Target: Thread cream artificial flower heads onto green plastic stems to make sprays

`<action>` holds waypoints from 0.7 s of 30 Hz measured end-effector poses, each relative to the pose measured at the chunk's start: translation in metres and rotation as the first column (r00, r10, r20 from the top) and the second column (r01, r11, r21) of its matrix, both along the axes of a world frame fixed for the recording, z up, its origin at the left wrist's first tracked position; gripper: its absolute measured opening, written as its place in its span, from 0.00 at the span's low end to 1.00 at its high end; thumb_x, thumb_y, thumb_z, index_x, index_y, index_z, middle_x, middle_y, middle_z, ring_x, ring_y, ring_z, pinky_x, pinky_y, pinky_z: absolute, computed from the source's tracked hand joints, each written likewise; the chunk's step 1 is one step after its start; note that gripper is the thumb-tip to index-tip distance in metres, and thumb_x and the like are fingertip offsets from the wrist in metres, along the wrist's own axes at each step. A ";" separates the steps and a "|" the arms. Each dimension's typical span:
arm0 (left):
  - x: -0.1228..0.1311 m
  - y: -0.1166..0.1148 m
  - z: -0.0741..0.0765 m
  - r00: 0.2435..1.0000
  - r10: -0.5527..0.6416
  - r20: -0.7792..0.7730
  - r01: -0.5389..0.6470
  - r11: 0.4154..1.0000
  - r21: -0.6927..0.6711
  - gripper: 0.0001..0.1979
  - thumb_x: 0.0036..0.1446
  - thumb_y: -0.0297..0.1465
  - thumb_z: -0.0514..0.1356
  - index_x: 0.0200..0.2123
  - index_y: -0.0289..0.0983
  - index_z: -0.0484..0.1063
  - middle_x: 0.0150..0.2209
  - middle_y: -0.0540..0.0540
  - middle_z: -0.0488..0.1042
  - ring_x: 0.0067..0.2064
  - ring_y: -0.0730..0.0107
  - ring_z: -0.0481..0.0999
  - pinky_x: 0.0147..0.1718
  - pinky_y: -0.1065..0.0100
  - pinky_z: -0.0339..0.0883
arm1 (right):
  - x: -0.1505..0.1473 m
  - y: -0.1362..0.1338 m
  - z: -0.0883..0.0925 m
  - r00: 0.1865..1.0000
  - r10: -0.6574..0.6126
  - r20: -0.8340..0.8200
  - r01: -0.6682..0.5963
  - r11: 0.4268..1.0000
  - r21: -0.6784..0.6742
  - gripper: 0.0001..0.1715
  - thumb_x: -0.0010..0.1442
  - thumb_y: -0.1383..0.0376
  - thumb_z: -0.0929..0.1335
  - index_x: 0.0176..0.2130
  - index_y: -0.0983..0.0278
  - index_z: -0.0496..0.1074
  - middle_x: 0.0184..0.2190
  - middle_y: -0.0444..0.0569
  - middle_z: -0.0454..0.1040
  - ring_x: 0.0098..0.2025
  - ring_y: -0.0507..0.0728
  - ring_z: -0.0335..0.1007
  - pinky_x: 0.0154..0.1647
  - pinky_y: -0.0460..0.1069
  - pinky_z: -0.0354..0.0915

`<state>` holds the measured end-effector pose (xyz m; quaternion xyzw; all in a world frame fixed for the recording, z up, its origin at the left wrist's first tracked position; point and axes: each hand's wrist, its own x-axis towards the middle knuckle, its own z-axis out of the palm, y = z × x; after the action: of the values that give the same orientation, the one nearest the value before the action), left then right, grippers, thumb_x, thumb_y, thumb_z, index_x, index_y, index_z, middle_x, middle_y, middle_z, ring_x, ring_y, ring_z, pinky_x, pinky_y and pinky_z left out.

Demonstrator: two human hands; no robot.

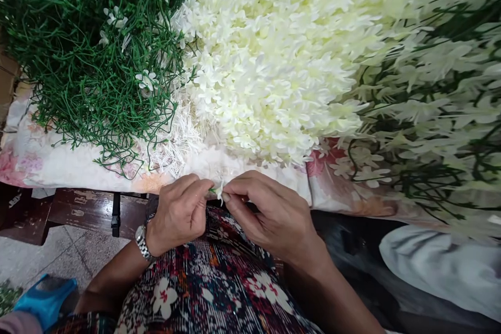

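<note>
My left hand (180, 210), with a metal watch on its wrist, is closed in a pinch on a green plastic stem (212, 190); only the stem's tip shows past the fingers. My right hand (274, 214) pinches a small white plastic piece (219, 192) between thumb and forefinger, right at that tip. Whether the two parts are joined I cannot tell. Both hands are close together at the table's near edge, in front of my patterned clothing. Just beyond them lies a heap of thin white plastic pieces (178, 141).
A tangled pile of green artificial stems (90, 68) fills the back left. Pale white fabric blossoms (274, 73) are heaped in the middle, and finished-looking flower sprays (422, 109) lie at the right. A floral cloth (78, 162) covers the table. A blue plastic object (47, 297) is low at left.
</note>
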<state>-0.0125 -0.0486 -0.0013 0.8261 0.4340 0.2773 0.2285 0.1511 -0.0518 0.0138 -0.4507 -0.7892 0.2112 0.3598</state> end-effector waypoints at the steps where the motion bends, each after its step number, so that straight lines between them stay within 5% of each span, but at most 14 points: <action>1: 0.000 0.001 0.000 1.000 -0.003 -0.018 0.003 1.000 0.010 0.10 0.52 0.21 0.48 0.36 0.32 0.65 0.25 0.47 0.64 0.27 0.73 0.62 0.25 0.71 0.58 | 0.000 0.000 -0.001 1.000 -0.001 0.004 0.001 1.000 -0.011 0.06 0.52 0.74 0.63 0.32 0.66 0.64 0.25 0.45 0.66 0.29 0.48 0.62 0.29 0.44 0.62; 7: 0.001 0.004 0.000 0.999 -0.027 -0.024 0.026 0.999 -0.034 0.08 0.54 0.23 0.48 0.33 0.33 0.65 0.24 0.48 0.64 0.27 0.73 0.62 0.25 0.71 0.58 | 0.001 -0.002 -0.005 1.000 -0.016 0.009 0.017 0.997 -0.069 0.07 0.52 0.74 0.63 0.34 0.65 0.63 0.26 0.45 0.66 0.28 0.48 0.62 0.29 0.44 0.62; 21: 0.001 0.015 -0.002 0.963 -0.111 0.247 0.169 0.959 -0.226 0.09 0.55 0.25 0.46 0.24 0.34 0.60 0.19 0.53 0.56 0.22 0.78 0.56 0.22 0.73 0.51 | 0.003 0.008 -0.009 0.999 0.049 -0.009 -0.049 0.993 -0.111 0.05 0.52 0.73 0.62 0.31 0.64 0.63 0.24 0.44 0.66 0.26 0.47 0.63 0.27 0.43 0.60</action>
<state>-0.0117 -0.0334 -0.0031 0.7824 0.3753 0.2990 0.3970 0.1545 -0.0441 0.0048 -0.4500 -0.7857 0.2652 0.3314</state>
